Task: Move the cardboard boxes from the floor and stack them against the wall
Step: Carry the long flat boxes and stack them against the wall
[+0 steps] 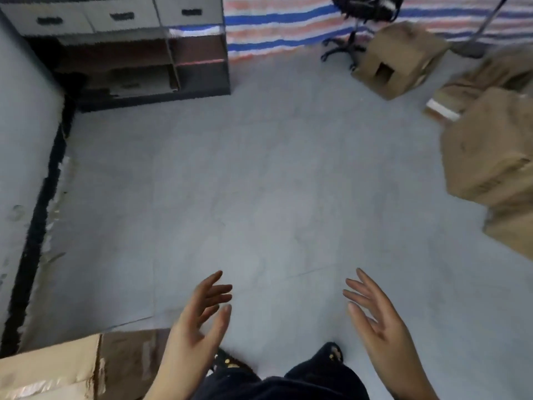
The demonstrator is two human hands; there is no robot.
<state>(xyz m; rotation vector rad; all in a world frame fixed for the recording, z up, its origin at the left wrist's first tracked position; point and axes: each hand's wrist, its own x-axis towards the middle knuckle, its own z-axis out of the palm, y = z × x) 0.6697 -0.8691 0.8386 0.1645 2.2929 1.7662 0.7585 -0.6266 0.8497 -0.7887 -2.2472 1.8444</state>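
Two bare hands, both empty, above a pale floor with cardboard boxes at its edges.

The left hand [199, 321] and the right hand [375, 319] hang apart with fingers spread and nearly straight, palms turned toward each other, gripping nothing; one brown cardboard box [401, 60] with a square cut-out in its side stands alone at the top right near a black swivel chair [360, 21]; a blurred heap of boxes [487, 157], at least three, crowds the right edge, one with a white tape strip; one more taped box [72, 368], creased and matte, sits at the lower left beside the left wrist; the smooth grey floor [245, 183] meets a wall [20, 125] on the left; a dark shelf unit [129, 47] with three pale drawers stands against a striped sheet [282, 27].
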